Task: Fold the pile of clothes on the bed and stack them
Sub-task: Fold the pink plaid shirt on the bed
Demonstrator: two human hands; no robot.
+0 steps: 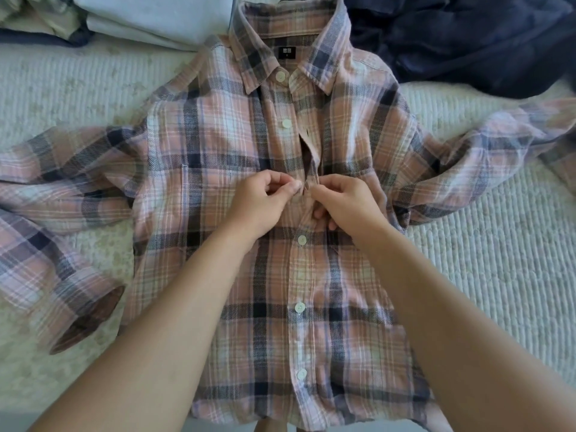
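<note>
A pink and navy plaid shirt [218, 145] lies face up on the bed, collar at the far end, sleeves spread out to both sides. Its lower buttons are done up; the placket gapes open above the middle. My left hand [265, 204] pinches the left edge of the placket at chest height. My right hand [339, 201] pinches the right edge just beside it, fingers curled under the cloth. The two hands almost touch at the front opening.
The shirt rests on a white quilted bedspread [486, 251]. Folded pale clothes [156, 17] are stacked at the far left. A crumpled dark navy garment [467, 35] lies at the far right, close to the collar.
</note>
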